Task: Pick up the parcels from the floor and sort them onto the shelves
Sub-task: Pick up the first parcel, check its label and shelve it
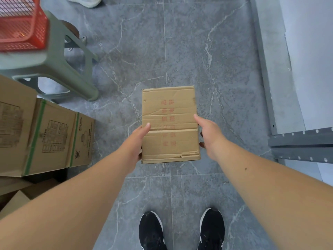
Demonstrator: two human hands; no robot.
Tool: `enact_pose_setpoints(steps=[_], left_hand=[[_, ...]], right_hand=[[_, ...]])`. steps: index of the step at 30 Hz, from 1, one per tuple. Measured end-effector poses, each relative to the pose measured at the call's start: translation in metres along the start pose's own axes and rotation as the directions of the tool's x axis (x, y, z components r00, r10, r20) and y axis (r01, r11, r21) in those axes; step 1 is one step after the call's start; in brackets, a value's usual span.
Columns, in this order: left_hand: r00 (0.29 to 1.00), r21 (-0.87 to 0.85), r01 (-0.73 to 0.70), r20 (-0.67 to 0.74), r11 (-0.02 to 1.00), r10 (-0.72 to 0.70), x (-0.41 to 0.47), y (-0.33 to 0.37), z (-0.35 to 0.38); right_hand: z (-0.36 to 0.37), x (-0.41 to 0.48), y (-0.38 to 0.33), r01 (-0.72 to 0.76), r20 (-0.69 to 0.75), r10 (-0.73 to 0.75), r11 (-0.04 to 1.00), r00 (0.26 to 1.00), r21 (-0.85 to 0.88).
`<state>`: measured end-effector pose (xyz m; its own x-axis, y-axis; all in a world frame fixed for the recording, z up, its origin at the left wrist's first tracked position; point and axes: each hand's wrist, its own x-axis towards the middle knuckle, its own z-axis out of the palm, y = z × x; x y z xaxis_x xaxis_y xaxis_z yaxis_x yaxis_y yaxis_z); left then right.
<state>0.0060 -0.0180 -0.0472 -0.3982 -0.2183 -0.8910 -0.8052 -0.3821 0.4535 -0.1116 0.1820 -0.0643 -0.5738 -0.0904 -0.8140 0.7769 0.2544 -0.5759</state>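
Here, in the head view, we hold a flat cardboard parcel (170, 124) clear of the grey tiled floor (198, 51), our left hand (137, 141) and right hand (210, 133) closed on its long side edges, thumbs on top, likely to keep it level for carrying toward the metal shelf (302, 141) at the frame's right edge. Its faded red print is unreadable to us; green-taped cartons (54, 138) stand at left.
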Motion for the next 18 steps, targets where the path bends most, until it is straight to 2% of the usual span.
enact_pose_setpoints(steps=[12, 18], left_hand=[[0.996, -0.011, -0.085, -0.025, 0.996, 0.085, -0.055, 0.056, -0.019], [0.985, -0.043, -0.17, -0.048, 0.984, 0.168, -0.112, 0.114, -0.017]], right_hand=[[0.007, -0.067, -0.064, 0.007, 0.028, -0.009, 0.998, 1.0, 0.066], [0.001, -0.093, -0.121, 0.103, 0.047, -0.108, 0.99, 0.993, 0.094]])
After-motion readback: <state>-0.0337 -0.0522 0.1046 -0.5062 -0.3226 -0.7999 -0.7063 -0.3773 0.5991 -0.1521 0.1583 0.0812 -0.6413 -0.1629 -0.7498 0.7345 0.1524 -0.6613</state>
